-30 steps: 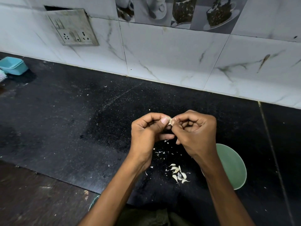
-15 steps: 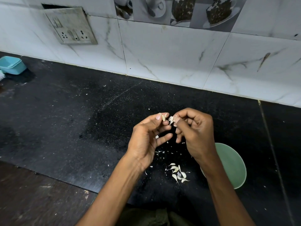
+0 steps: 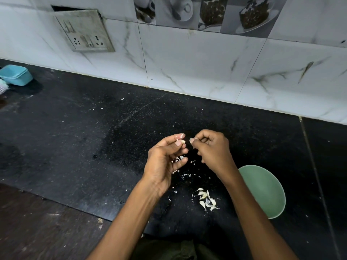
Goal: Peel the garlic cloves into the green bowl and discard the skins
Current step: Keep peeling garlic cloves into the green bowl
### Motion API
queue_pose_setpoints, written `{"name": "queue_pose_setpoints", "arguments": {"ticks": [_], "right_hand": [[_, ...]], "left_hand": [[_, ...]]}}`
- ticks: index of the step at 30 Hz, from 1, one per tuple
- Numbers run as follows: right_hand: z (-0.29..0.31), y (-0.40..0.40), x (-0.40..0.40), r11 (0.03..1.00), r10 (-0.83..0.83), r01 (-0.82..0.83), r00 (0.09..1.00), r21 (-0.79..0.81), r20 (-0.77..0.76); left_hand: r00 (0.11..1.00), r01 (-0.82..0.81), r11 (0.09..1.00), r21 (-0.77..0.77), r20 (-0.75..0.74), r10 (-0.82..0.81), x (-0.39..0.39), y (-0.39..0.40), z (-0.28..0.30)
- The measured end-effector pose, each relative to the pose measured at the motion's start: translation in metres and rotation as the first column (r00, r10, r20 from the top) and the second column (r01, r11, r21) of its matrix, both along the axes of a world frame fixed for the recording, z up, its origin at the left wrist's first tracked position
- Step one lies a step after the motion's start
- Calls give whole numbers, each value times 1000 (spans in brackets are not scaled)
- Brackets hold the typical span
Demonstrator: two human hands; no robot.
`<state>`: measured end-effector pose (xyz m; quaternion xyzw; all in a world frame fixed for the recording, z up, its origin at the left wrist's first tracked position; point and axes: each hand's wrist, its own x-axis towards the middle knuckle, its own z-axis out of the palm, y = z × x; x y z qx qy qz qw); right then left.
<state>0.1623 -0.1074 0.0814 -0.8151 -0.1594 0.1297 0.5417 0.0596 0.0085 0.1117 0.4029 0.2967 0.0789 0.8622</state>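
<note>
My left hand (image 3: 165, 162) pinches a small pale garlic clove (image 3: 181, 141) between thumb and forefinger, above the black counter. A short gap to the right, my right hand (image 3: 214, 151) is curled, its thumb and forefinger pinched on a thin scrap of skin that is barely visible. The green bowl (image 3: 266, 192) sits on the counter to the lower right, partly behind my right forearm; what it holds is hidden. A small heap of garlic cloves and skins (image 3: 205, 199) lies on the counter between my forearms, with loose skin flakes (image 3: 185, 174) scattered under the hands.
A blue plastic container (image 3: 16, 75) stands at the far left by the wall. A switch and socket plate (image 3: 84, 30) is on the tiled backsplash. The black counter (image 3: 84, 137) gives way to a brown surface (image 3: 37, 222) at the lower left.
My hands, pressed together on the clove a second ago, have drawn apart. The left keeps the clove; the right has pulled away to the right.
</note>
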Motion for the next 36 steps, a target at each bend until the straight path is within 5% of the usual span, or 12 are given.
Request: {"name": "queue_pose_setpoints", "arguments": {"ticks": [7,12,22,28,36], "right_hand": [[-17,16,7,989,105,-117,987,-91,-124],[-23,15,8,978,110,-110,994,-175,-12],[-3,2,-16,980,119,-63,946,188,-303],[-5,-4,-21,952,67,75,895,298,-440],[-10,-33,-21,945,-63,180,921,275,-385]], "left_hand": [[997,-57,988,142,-42,64,-4,6,-15],[994,-85,970,227,-51,99,-4,6,-23],[989,-112,851,512,-25,145,-4,1,-36],[992,-106,893,438,-17,126,-4,-3,-37],[997,-17,929,370,-64,43,1,-23,-49]]}}
